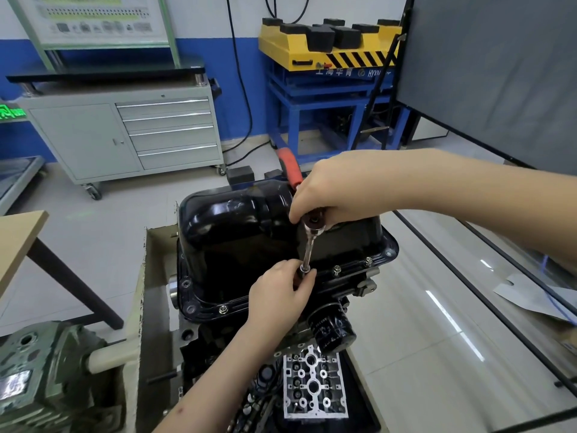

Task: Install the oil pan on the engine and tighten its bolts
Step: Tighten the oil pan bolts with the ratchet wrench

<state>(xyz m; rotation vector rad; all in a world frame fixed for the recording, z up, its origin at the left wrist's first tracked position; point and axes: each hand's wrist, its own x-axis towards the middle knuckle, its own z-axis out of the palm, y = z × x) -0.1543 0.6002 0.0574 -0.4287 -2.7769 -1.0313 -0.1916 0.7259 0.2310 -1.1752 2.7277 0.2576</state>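
Your glossy black stamped-steel oil pan [249, 226] sits upside-down on top of the dark engine block [218, 335], its flange lying on the block's edge, and the block stands inside an open cardboard box [140, 295] on the floor. Your right hand [331, 195] is clenched around the head of a chrome ratchet wrench with a red handle [290, 165]; the handle sticks out beyond your knuckles, away from you. From the ratchet head a slim chrome extension bar [309, 248] runs down to the pan's near flange, tilted slightly. Your left hand [281, 295] pinches the lower end of that bar between thumb and fingers, right where the socket [304, 269] meets the flange; the bolt under it is hidden. Just to the right along the same flange, two silver flanged bolts [336, 270] stand in their holes, and another sits at the near left part of the rim. A black cylindrical oil filter [331, 329] juts out of the block below your left hand, and a silvery cast metal plate full of round holes [313, 385] lies just below it. A grey wheeled tool cabinet with drawers [131, 132] stands well apart at the back wall.
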